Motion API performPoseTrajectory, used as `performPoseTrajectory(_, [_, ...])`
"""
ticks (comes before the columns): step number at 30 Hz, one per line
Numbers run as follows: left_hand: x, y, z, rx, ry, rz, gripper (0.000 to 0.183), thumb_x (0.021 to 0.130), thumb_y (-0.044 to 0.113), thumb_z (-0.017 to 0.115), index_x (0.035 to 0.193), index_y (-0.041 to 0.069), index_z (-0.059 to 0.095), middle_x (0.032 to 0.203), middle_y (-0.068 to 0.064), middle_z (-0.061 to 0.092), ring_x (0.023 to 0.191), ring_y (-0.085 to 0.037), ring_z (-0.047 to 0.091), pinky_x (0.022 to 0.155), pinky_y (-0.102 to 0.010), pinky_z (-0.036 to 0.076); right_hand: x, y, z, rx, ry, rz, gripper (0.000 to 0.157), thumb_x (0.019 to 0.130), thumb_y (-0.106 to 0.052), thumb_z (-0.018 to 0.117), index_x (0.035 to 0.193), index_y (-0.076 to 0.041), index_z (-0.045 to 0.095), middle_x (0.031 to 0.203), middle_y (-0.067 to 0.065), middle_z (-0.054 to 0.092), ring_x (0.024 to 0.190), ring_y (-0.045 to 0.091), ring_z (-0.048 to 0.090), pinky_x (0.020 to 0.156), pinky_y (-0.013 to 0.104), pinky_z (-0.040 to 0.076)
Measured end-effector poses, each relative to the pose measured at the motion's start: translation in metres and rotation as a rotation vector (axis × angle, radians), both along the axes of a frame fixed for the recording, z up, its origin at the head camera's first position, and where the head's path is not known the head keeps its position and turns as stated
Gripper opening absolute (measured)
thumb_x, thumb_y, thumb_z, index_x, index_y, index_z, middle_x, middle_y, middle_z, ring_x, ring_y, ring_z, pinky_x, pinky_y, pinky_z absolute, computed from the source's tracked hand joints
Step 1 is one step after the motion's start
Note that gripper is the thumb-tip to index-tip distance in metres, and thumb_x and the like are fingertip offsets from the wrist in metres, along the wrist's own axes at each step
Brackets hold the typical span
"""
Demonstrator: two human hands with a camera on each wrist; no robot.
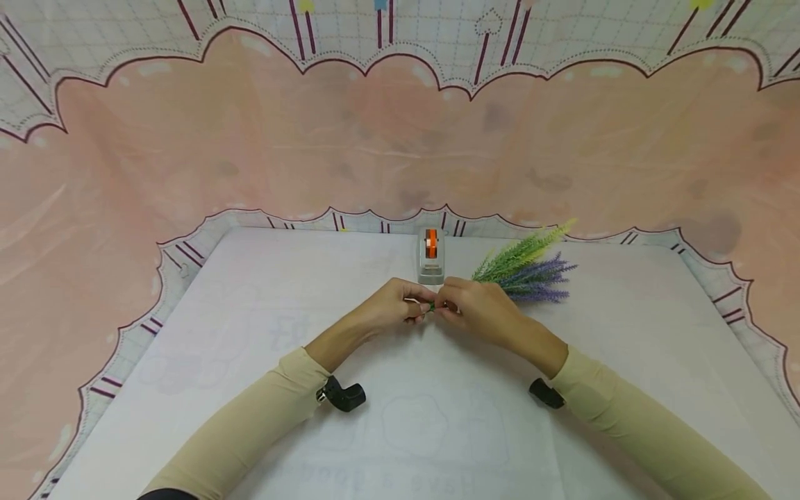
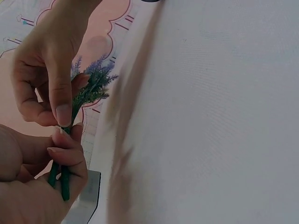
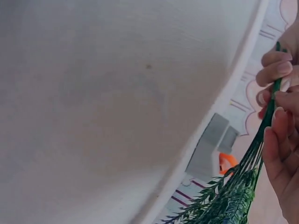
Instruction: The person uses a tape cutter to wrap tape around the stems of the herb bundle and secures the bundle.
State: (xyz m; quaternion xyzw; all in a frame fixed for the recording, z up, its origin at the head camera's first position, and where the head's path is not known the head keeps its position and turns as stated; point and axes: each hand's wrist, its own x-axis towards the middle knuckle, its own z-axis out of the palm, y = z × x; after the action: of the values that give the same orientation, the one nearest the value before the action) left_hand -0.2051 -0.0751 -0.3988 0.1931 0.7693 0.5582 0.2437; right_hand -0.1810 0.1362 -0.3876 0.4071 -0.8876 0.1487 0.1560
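A bunch of artificial lavender [image 1: 539, 278], with purple and yellow-green sprigs, lies beyond my right hand with its heads pointing right. Its dark green stems [image 2: 65, 182] pass through my left hand [image 1: 400, 303], whose curled fingers grip them near the cut ends. Just above that grip, my right hand [image 1: 484, 309] pinches the same stems between thumb and fingers. Both hands almost touch in the left wrist view. In the right wrist view the leafy sprigs [image 3: 233, 200] spread below the hands. Part of the stems is hidden behind the fingers.
A grey tape dispenser [image 1: 430, 272] with an orange roll [image 1: 431, 243] stands just beyond the hands. The white-covered table [image 1: 300, 271] has faint print showing through. Behind it hangs a pink and white patterned cloth [image 1: 387, 146].
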Motion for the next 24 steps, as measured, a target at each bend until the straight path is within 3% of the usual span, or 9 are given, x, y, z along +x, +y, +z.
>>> performPoseTrajectory(8, [-0.0011,-0.0014,0.0011,-0.01,0.031,-0.036,0.031,0.096,-0.007,0.056,0.122,-0.004,0.071,0.095,-0.027,0.069,0.068,-0.013,0.057,0.062,-0.024,0.044,0.0015,-0.0021,0.0007,0.005,-0.001,-0.016,0.006,0.092,-0.016,0.076,0.089,-0.016,0.071,0.087,-0.004,0.065,0.061,0.007,0.057,0.051,0.025,0.047])
performPoseTrajectory(17, [-0.001,-0.0017,0.0009,-0.006,0.032,-0.003,0.029,0.097,-0.005,0.059,0.123,-0.003,0.072,0.099,-0.024,0.072,0.067,-0.012,0.057,0.062,-0.023,0.044,-0.0003,-0.0033,0.0025,-0.033,-0.024,-0.044,0.006,0.089,-0.017,0.079,0.086,-0.018,0.075,0.086,-0.007,0.067,0.065,0.007,0.059,0.054,0.023,0.047])
performPoseTrajectory(24, [-0.0028,-0.001,0.0015,0.0,0.069,-0.031,0.045,0.097,-0.008,0.057,0.14,0.005,0.06,0.102,-0.023,0.072,0.067,-0.013,0.057,0.063,-0.025,0.044,-0.0006,-0.0039,0.0039,-0.041,-0.012,-0.041,0.005,0.086,-0.018,0.083,0.084,-0.019,0.078,0.082,-0.006,0.063,0.064,0.007,0.054,0.052,0.023,0.044])
